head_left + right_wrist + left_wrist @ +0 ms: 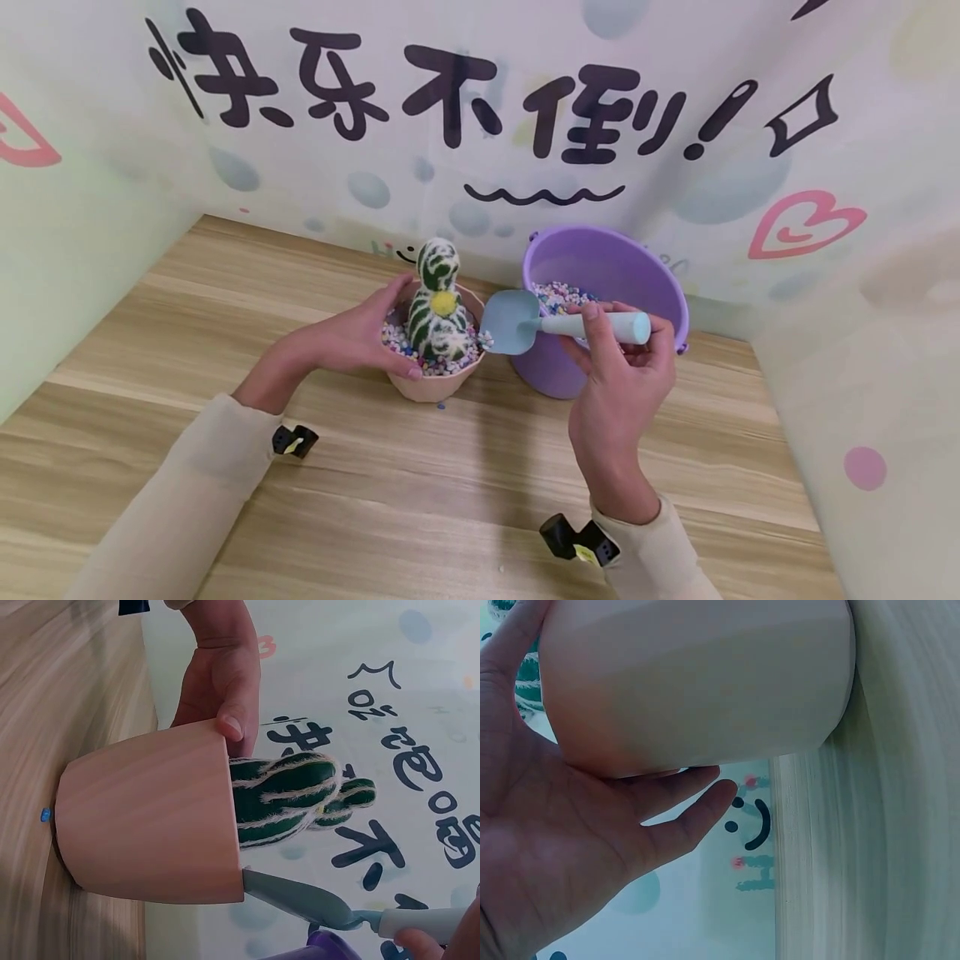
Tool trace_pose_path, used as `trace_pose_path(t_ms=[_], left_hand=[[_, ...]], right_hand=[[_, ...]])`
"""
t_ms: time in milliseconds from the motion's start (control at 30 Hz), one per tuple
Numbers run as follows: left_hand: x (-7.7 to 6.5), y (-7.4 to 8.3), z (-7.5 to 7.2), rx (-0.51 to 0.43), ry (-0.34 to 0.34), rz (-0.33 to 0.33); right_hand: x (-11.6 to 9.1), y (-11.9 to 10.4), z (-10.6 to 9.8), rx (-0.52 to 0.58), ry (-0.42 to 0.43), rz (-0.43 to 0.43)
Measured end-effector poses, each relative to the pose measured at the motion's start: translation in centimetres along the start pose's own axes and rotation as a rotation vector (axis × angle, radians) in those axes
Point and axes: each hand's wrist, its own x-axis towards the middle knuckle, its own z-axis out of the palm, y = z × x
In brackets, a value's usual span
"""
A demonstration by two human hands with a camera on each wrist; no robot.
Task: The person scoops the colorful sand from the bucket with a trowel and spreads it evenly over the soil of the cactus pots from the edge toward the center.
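A green cactus (431,321) with white fuzz and a yellow flower stands in a pink pot (431,387), amid multicoloured pebbles (453,365). My left hand (367,329) holds the pot from its left side, thumb near the front rim; the left wrist view shows the palm and fingers round the pot's wall (697,697). In my right hand (626,383) is the pale handle of a small blue shovel (510,321). Its blade tip is right at the pot's right rim, a few pebbles at its edge. The right wrist view shows the blade (300,896) tilted against the rim.
Just right of the pot, a purple bucket (558,375) holds more pebbles (558,296), partly behind the shovel and right hand. One blue pebble (441,406) lies on the wooden tabletop (390,500) before the pot. A printed backdrop (315,183) rises behind and at both sides.
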Motion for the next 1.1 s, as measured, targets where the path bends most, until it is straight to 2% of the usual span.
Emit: trace_pose_path(t_ms=[233, 533, 833, 967, 1100], left_hand=[[0.19, -0.13, -0.16, -0.014, -0.011, 0.019], [0.21, -0.12, -0.18, -0.032, -0.014, 0.008], [0.08, -0.02, -0.19, -0.031, -0.016, 0.016], [0.05, 0.08, -0.18, -0.033, -0.016, 0.021], [0.05, 0.08, -0.22, -0.032, -0.015, 0.015]], right_hand=[[-0.16, 0.11, 0.18, 0.007, -0.073, -0.058], [-0.3, 0.14, 0.29, 0.038, -0.174, -0.115], [-0.32, 0.01, 0.4, 0.0, -0.294, -0.188], [-0.25, -0.03, 0.47, -0.007, -0.311, -0.207], [0.25, -0.25, 0.55, -0.034, -0.282, -0.235]])
